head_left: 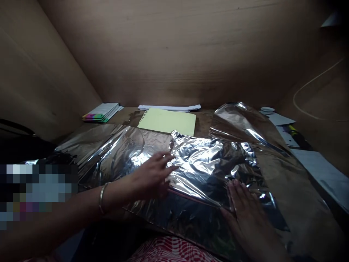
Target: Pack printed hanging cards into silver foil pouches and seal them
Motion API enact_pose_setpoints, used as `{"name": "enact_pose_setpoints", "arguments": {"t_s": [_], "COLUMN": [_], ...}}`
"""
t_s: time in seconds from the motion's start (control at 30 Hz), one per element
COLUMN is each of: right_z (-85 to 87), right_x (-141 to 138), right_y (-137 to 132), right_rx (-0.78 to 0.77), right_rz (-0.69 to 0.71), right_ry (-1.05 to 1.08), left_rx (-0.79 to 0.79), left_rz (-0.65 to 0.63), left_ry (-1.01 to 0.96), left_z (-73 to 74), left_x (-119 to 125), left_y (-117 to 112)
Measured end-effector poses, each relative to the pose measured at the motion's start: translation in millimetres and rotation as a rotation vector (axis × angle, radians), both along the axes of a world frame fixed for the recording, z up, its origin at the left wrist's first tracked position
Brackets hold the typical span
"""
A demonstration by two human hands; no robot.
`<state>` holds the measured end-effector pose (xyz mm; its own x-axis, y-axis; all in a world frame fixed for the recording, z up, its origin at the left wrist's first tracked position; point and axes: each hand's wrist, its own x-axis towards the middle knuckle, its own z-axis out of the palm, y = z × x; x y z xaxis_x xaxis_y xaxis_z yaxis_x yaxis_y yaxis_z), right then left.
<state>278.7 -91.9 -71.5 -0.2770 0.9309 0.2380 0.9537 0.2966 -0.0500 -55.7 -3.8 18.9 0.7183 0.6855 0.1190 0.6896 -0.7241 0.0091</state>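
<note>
A large sheet of shiny, wrinkled silver film (106, 149) spreads across the desk in front of me. Its crumpled, brighter middle part (201, 160) forms a rough rectangle with a folded edge along the front; whatever lies beneath, if anything, is hidden. My left hand (154, 173), with a bangle (102, 198) on the wrist, is over the left edge of that part, fingers stretched out and a little apart. Flat on the film at the rectangle's right front corner rests my right hand (245, 205), its thumb apart from the fingers.
Behind the film lie a pale yellow sheet (169, 122) and white papers (169, 107). A paper stack with coloured edges (105, 111) is at back left. On the right are a small white dish (267, 109), a yellow-and-black marker (296, 133) and white sheets (321, 174). Wooden panels (163, 54) enclose the desk.
</note>
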Motion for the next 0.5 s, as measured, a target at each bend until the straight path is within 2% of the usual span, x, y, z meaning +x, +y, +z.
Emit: {"name": "enact_pose_setpoints", "arguments": {"t_s": [0.07,0.13,0.2,0.27,0.33,0.4,0.47,0.5], "right_z": [-1.8,-2.4,0.6,7.5,16.6,25.7,33.1,35.6], "right_x": [1.1,3.1,2.9,-1.8,-9.9,-15.9,-12.6,-6.5], "right_y": [-0.1,0.0,-0.3,-1.2,-2.2,-2.1,0.2,2.2], "right_rx": [0.004,0.008,0.016,0.067,0.128,0.167,0.171,0.167], "right_rz": [0.009,0.025,0.03,0.045,0.123,0.262,0.403,0.457], "right_ry": [0.006,0.015,0.047,0.098,0.141,0.161,0.198,0.217], "left_rx": [-0.061,-0.068,-0.035,-0.033,-0.115,-0.264,-0.485,-0.62], "left_rz": [-0.193,-0.281,-0.305,-0.248,-0.113,0.024,0.052,0.009], "left_ry": [0.029,0.066,0.084,0.069,0.007,-0.128,-0.308,-0.396], "left_z": [-4.2,-16.9,-28.8,-32.6,-26.4,-13.3,1.6,8.1], "left_x": [10.3,18.7,22.0,24.5,32.2,48.2,69.9,80.7], "left_y": [-13.1,-19.0,-18.2,-16.5,-20.3,-31.7,-46.0,-51.5]}}
